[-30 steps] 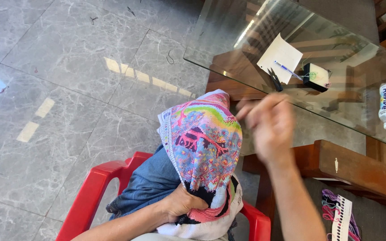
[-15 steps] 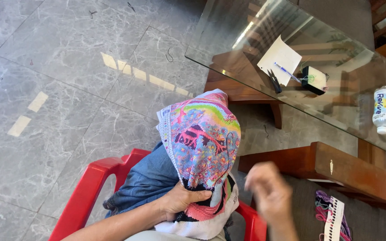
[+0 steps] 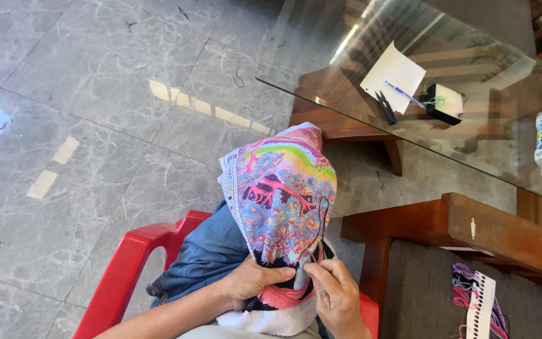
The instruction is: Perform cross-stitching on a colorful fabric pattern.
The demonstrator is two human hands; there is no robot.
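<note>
Left hand [image 3: 255, 282] gripped the colourful cross-stitch cloth [image 3: 280, 201] over the knee; right hand [image 3: 335, 290] pinched a dark thread [image 3: 322, 220] at it.

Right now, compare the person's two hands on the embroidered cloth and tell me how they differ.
The left hand grips the colourful embroidered cloth with the thumb lying across its front; the right hand only pinches at it with its fingertips. The left hand steadies the fabric's lower edge; the right hand works where the dark thread loops down. Both are bare and touch the cloth.
</note>
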